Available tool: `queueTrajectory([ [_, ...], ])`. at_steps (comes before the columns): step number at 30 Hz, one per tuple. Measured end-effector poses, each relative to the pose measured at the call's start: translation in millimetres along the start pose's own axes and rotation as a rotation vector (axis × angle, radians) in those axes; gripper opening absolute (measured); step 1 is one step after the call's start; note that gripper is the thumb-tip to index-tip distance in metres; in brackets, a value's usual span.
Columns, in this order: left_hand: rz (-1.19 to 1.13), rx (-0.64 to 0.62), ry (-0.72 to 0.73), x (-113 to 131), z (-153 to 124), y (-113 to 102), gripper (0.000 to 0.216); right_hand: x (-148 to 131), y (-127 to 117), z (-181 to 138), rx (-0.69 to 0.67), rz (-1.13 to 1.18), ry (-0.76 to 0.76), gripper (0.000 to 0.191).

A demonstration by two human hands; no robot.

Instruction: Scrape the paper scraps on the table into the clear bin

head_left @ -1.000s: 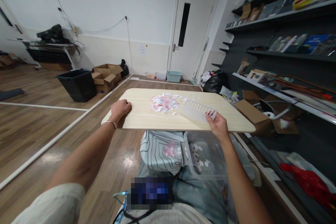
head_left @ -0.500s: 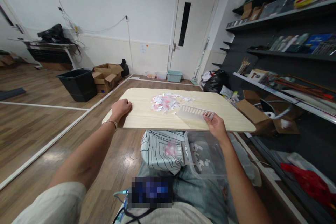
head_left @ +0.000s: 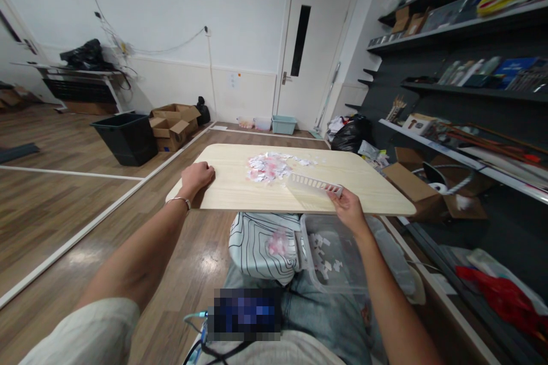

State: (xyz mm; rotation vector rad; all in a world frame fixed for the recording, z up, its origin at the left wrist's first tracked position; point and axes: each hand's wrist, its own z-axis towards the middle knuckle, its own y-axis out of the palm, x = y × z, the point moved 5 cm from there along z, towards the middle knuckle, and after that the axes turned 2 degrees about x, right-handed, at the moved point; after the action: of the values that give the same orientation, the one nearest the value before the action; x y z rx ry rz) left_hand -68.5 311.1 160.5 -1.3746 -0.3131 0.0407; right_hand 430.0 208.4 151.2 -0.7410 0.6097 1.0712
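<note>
A pile of small white and pink paper scraps (head_left: pixel 269 166) lies in the middle of a light wooden tabletop (head_left: pixel 231 188). My right hand (head_left: pixel 350 207) grips one end of a slotted white plastic tray (head_left: pixel 314 185) that lies low on the table, just right of the scraps. My left hand (head_left: pixel 197 175) rests in a loose fist on the table's left edge, with a bracelet on the wrist. Below the table's near edge, a clear plastic bin (head_left: pixel 338 254) on my lap holds several paper scraps, next to a black-and-white patterned cloth (head_left: pixel 261 242).
A black bin (head_left: pixel 127 137) and open cardboard boxes (head_left: pixel 175 122) stand on the wood floor at left. Dark shelves (head_left: pixel 462 80) with boxes and tools run along the right wall. A black bag (head_left: pixel 353 132) and a white door (head_left: pixel 310 54) are beyond the table.
The slotted tray has tipped from tilted-up to nearly flat and slid left toward the scraps with my right hand. My left hand has stayed put.
</note>
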Motion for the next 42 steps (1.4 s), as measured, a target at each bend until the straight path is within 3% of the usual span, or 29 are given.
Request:
queueTrajectory([
  [9,-0.006,-0.002,0.001,0.5,0.2,1.2,0.060,2.3,-15.0,1.8,0.056,-0.071,-0.030,0.063],
  [15,0.000,-0.010,-0.005,-0.8,-2.0,0.8,0.060,25.1,-59.8,-16.3,0.346,-0.161,-0.011,0.065],
  [18,0.003,-0.014,-0.005,-0.9,-3.2,-0.1,0.062,31.1,-72.2,-19.1,0.412,-0.148,-0.006,0.065],
  [27,-0.031,-0.003,-0.007,-0.7,-5.4,-4.5,0.054,9.2,-30.8,-1.0,0.251,-0.202,-0.004,0.061],
  [31,-0.135,0.044,0.028,2.9,-8.4,-17.5,0.042,1.8,-19.8,0.7,0.231,-0.226,-0.016,0.059],
  [33,-0.270,0.140,0.099,13.8,-26.7,-31.2,0.041,1.0,-17.8,0.7,0.239,-0.245,-0.015,0.058],
  [35,-0.407,0.213,0.209,34.6,-65.0,-43.8,0.042,0.8,-16.4,0.7,0.243,-0.259,-0.017,0.055],
  [37,-0.570,0.194,0.491,71.7,-123.2,-51.2,0.037,0.2,-14.9,0.9,0.244,-0.276,-0.020,0.052],
  [40,-0.629,0.140,1.058,136.2,-227.2,-48.0,0.041,-0.8,-13.5,1.6,0.257,-0.311,-0.014,0.050],
  [42,-0.594,0.072,1.219,167.9,-275.4,-29.8,0.058,-0.9,-13.0,1.7,0.263,-0.324,-0.008,0.049],
])
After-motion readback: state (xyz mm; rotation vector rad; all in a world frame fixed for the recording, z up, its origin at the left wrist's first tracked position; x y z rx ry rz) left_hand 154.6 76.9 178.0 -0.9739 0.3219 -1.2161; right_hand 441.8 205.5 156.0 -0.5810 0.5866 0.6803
